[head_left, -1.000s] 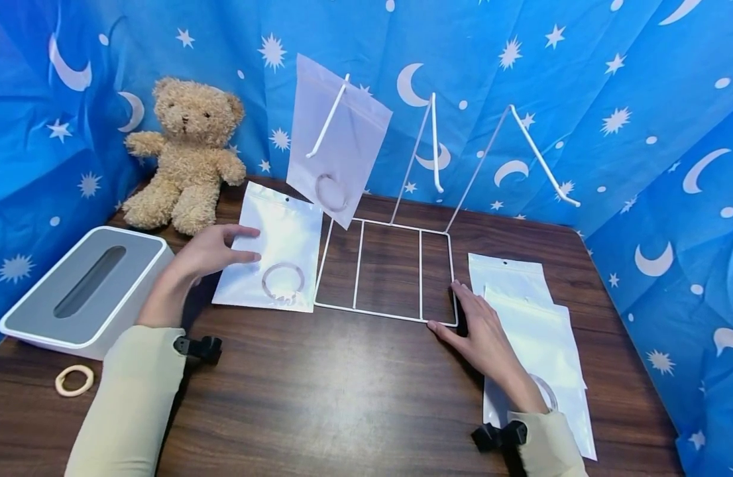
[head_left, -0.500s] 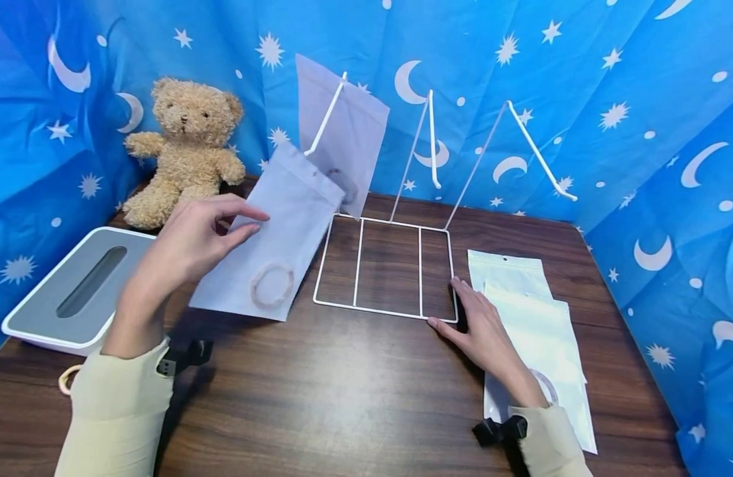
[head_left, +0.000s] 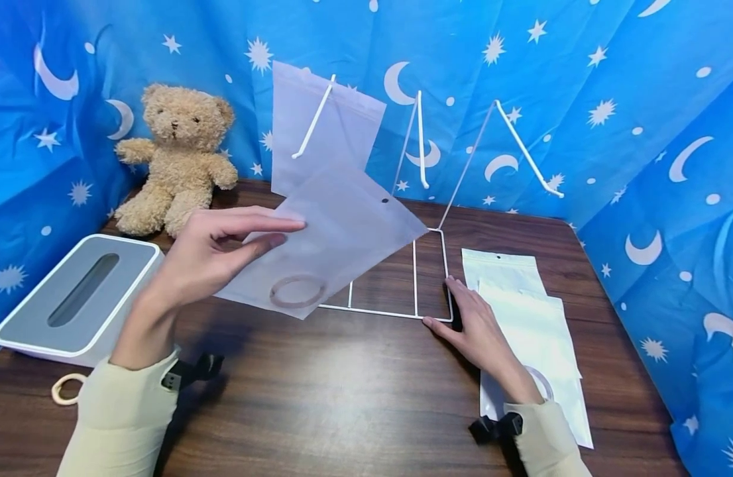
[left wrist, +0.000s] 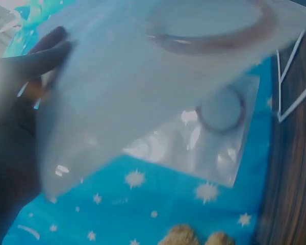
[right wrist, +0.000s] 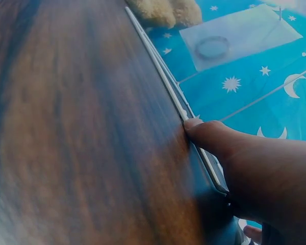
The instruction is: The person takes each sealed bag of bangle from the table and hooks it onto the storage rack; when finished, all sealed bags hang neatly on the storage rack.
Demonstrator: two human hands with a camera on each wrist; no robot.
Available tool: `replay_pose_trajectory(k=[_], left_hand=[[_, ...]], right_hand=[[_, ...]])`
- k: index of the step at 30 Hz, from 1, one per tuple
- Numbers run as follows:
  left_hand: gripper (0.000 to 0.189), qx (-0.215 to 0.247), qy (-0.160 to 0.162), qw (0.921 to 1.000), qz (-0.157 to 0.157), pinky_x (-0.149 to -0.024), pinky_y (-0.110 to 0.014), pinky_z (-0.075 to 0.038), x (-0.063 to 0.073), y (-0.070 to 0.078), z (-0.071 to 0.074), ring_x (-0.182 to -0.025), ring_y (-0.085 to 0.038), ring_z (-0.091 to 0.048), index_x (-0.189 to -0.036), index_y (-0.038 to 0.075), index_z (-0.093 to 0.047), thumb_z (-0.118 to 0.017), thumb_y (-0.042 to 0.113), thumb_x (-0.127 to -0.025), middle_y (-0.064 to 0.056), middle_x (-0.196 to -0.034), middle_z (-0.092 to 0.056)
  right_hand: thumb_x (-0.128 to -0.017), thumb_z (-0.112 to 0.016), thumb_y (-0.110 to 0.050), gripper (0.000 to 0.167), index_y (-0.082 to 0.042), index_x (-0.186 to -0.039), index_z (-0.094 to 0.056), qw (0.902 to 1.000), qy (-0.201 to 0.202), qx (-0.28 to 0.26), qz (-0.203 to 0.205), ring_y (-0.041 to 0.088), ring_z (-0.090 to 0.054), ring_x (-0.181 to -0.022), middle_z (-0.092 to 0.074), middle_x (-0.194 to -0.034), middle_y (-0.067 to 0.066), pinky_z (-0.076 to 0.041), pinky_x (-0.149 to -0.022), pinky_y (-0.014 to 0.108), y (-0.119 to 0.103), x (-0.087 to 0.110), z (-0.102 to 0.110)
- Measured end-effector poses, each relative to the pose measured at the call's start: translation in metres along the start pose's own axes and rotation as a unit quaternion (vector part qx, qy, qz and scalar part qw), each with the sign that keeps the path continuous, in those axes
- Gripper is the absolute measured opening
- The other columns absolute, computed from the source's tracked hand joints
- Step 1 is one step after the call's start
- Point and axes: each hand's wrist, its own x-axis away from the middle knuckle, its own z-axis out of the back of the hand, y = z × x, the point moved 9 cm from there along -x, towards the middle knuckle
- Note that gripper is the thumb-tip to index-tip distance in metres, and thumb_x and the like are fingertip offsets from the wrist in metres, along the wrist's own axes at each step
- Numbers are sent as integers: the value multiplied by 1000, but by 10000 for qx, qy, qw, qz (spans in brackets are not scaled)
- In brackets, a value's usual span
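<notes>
My left hand pinches a flat, translucent white zip bag at its left edge. The bag is tilted above the table, its punched hole toward the upper right, with a ring-shaped bracelet showing through its lower part. It overlaps the left of a white wire display rack with three slanting prongs. My right hand rests at the rack's front right base corner, thumb on the front bar, fingers along the side bar. Another bag hangs on the left prong; its bracelet shows in the left wrist view.
Several overlapping white zip bags lie right of the rack, partly under my right forearm. A teddy bear sits at the back left. Before it stand a grey-topped tissue box and a cream ring. A blue star-patterned curtain surrounds the table.
My left hand has lifted the bag off the table and carried it rightward, turning it, until it overlaps the rack and the hanging bag. My right hand stays at the rack's corner.
</notes>
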Motion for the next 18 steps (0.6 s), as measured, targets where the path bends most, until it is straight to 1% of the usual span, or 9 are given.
replay_pose_trajectory(k=[3, 6, 8, 11, 13, 18], left_hand=[[34, 645, 245, 9974, -227, -91, -33, -51, -3, 7, -7, -112, -27, -62, -110, -12, -69, -59, -27, -81, -22, -111, -69], [32, 1034, 501, 9929, -296, -90, -33, -51, -5, 7, -17, -110, -28, -63, -108, -12, -69, -59, -26, -81, -22, -110, -69], [32, 1242, 592, 9900, -322, -89, -34, -51, -8, 7, -25, -110, -30, -63, -109, -13, -69, -59, -26, -81, -22, -110, -69], [31, 1379, 653, 9878, -313, -90, -35, -51, -10, 4, -34, -111, -32, -62, -109, -13, -68, -60, -26, -82, -23, -111, -68], [31, 1408, 693, 9872, -285, -91, -35, -50, -11, 2, -38, -111, -32, -62, -109, -14, -68, -60, -26, -81, -22, -111, -68], [30, 1382, 846, 9865, -220, -92, -36, -50, -11, -2, -37, -111, -33, -61, -109, -14, -68, -60, -25, -82, -23, -112, -68]], right_hand=[[-86, -67, -58, 92, -2, -151, -33, 10000, 21, -36, 40, 39, -32, -139, -35, -152, 22, -23, -110, 56, -1, 0, 0], [-86, -67, -57, 92, -3, -152, -33, 10000, 8, -77, 59, 39, -32, -139, -34, -152, 22, -23, -110, 57, -2, 1, 0], [-86, -67, -57, 92, -4, -152, -32, 9999, -20, -102, 49, 39, -31, -139, -34, -153, 22, -22, -111, 57, -2, 1, -1], [-87, -66, -58, 92, -5, -153, -31, 9999, -44, -121, 24, 39, -31, -139, -34, -153, 21, -22, -111, 57, -1, 1, -1], [-87, -66, -58, 92, -5, -153, -31, 9999, -42, -121, 24, 39, -31, -139, -34, -153, 21, -22, -111, 57, -1, 1, -1], [-86, -67, -57, 92, -2, -152, -32, 10000, -5, -90, 41, 40, -32, -139, -34, -153, 22, -23, -111, 56, -1, 1, 1]])
